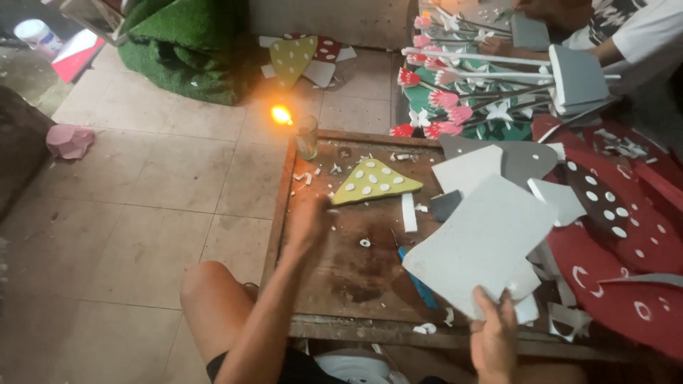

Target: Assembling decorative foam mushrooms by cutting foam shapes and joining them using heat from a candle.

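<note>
My right hand grips the near corner of a large pale grey foam sheet, held tilted over the right part of a low wooden board. My left hand is stretched out over the board's left side, fingers curled; it is blurred and I cannot tell if it holds anything. Just beyond it lies a yellow-green foam triangle with white dots. A blue tool lies on the board, partly under the sheet.
A lit candle and a glass stand at the board's far left corner. Red dotted foam shapes cover the right. Foam flowers lie beyond, where another person's arm works. Green turf sits far left.
</note>
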